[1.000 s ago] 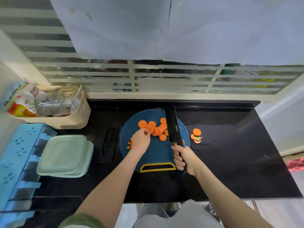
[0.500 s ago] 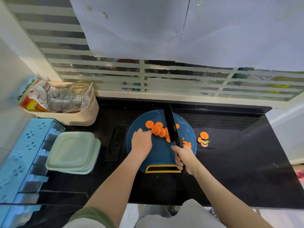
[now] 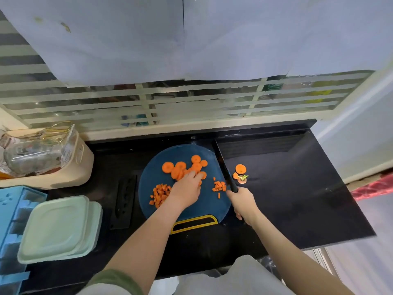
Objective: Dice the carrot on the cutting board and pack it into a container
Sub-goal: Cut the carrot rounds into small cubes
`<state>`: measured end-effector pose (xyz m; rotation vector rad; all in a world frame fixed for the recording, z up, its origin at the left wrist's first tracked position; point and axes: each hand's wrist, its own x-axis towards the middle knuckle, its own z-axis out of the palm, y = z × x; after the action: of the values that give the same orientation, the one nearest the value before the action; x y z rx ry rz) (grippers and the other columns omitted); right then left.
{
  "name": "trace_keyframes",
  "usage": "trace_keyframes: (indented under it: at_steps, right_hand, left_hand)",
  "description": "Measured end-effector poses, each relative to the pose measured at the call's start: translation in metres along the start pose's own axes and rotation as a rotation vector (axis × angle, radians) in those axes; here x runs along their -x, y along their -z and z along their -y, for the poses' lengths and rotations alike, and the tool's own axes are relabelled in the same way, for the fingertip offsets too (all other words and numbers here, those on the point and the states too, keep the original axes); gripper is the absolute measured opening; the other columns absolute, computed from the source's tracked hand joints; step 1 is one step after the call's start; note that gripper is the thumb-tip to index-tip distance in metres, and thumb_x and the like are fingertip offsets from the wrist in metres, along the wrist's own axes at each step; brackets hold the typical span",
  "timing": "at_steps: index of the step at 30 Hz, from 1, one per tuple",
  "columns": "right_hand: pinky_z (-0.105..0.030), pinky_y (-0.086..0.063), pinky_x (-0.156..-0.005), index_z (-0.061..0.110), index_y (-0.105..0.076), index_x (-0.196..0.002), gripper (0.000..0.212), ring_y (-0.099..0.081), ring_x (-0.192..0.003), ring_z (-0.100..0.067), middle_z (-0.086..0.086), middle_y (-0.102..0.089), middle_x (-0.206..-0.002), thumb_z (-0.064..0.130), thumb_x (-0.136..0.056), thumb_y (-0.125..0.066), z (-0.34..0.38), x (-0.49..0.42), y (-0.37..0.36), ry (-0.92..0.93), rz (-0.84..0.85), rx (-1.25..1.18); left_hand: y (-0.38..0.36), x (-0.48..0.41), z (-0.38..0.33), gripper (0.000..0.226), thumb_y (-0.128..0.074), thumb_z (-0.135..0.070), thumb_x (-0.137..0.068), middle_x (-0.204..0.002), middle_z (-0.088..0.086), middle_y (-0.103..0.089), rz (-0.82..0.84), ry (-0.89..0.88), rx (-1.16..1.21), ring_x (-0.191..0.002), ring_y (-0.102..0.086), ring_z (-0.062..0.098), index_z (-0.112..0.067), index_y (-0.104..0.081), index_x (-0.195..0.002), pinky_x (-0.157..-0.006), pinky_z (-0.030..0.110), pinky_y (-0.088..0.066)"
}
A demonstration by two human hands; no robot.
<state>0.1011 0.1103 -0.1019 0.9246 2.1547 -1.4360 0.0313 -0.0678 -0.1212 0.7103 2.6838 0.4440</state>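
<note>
A round blue cutting board (image 3: 191,207) with a yellow-rimmed handle lies on the black counter. Orange carrot rounds (image 3: 180,167) are heaped on its far half. Diced carrot sits in a pile on the left (image 3: 160,193) and a smaller pile on the right (image 3: 219,186). My left hand (image 3: 187,188) lies palm down over the near edge of the rounds, fingertips on them. My right hand (image 3: 242,201) grips the handle of a black knife (image 3: 223,165), whose blade points away along the board's right edge. Pale green lidded containers (image 3: 59,226) are stacked at the left.
Carrot end scraps (image 3: 240,173) lie on the counter right of the board. A black knife sheath (image 3: 123,203) rests left of it. A cream basket (image 3: 49,158) with bottles stands at the back left, a blue rack (image 3: 12,220) at the far left. The counter's front edge is near my body.
The knife has swung from the middle of the board to its right edge. My left hand slid right onto the rounds, uncovering the left pile of dice. The camera moved closer.
</note>
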Motion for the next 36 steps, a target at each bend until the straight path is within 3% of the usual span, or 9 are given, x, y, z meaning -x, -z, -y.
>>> trace_keyframes:
  at_steps: [3,8,14,18,21,26,36]
  right_hand:
    - [-0.025,-0.031,-0.039,0.011,-0.05,-0.076,0.021,-0.035,-0.038,-0.017,-0.005,-0.044,-0.057,0.022,-0.094,-0.049,-0.007,-0.002,0.014,-0.017,-0.033,0.021]
    - [-0.024,-0.031,-0.039,0.011,-0.044,-0.073,0.021,-0.034,-0.032,-0.014,-0.004,-0.042,-0.053,0.02,-0.092,-0.05,-0.015,-0.005,0.028,-0.072,-0.05,-0.017]
    - [-0.022,-0.031,-0.037,0.012,-0.042,-0.07,0.025,-0.032,-0.024,-0.007,-0.003,-0.042,-0.053,0.02,-0.093,-0.048,-0.016,-0.008,0.028,-0.089,-0.004,0.018]
    - [-0.022,-0.032,-0.037,0.014,-0.045,-0.07,0.026,-0.036,-0.029,-0.011,-0.004,-0.045,-0.056,0.023,-0.094,-0.049,-0.022,-0.009,0.026,-0.107,0.006,0.062]
    - [-0.022,-0.033,-0.037,0.015,-0.047,-0.074,0.023,-0.037,-0.035,-0.015,-0.005,-0.047,-0.059,0.024,-0.095,-0.049,-0.026,-0.01,0.024,-0.133,0.007,0.069]
    - [-0.024,-0.033,-0.039,0.013,-0.048,-0.076,0.024,-0.038,-0.041,-0.016,-0.005,-0.047,-0.064,0.026,-0.095,-0.05,-0.028,-0.008,0.016,-0.138,-0.007,0.051]
    - [-0.027,-0.039,-0.044,0.015,-0.057,-0.084,0.017,-0.049,-0.054,-0.016,-0.004,-0.055,-0.071,0.025,-0.096,-0.049,-0.019,0.001,-0.013,-0.044,-0.008,0.053]
  left_hand:
    - [-0.007,-0.017,-0.022,0.066,-0.054,-0.039,-0.093,-0.14,0.009,-0.034,0.108,0.029,0.021,-0.127,-0.037,0.027,-0.024,-0.023,-0.15,-0.092,0.039,-0.047]
    - [-0.021,-0.044,-0.055,0.093,-0.053,-0.064,-0.084,-0.154,0.017,-0.01,0.244,0.066,-0.216,-0.14,-0.019,0.034,-0.026,-0.003,-0.153,-0.102,0.042,-0.039]
    - [-0.035,-0.056,-0.068,0.052,-0.039,-0.034,-0.102,-0.147,0.018,-0.023,0.206,-0.076,-0.376,-0.131,-0.029,0.032,-0.019,-0.021,-0.148,-0.098,0.039,-0.038]
    - [-0.036,-0.052,-0.067,0.053,-0.045,-0.013,-0.097,-0.141,0.017,-0.029,0.223,-0.105,-0.379,-0.126,-0.033,0.033,-0.017,-0.026,-0.147,-0.093,0.038,-0.039]
    - [-0.036,-0.042,-0.063,0.052,-0.047,-0.012,-0.095,-0.136,0.017,-0.034,0.197,-0.1,-0.353,-0.121,-0.037,0.032,-0.014,-0.03,-0.143,-0.09,0.036,-0.04]
    - [-0.042,-0.013,-0.046,0.049,-0.046,-0.023,-0.097,-0.137,0.017,-0.033,0.181,-0.048,-0.375,-0.123,-0.036,0.033,-0.014,-0.028,-0.142,-0.097,0.038,-0.037]
    - [-0.023,0.034,-0.008,0.052,-0.046,-0.006,-0.093,-0.138,0.015,-0.033,0.121,0.182,-0.4,-0.126,-0.036,0.031,-0.012,-0.028,-0.141,-0.096,0.037,-0.039]
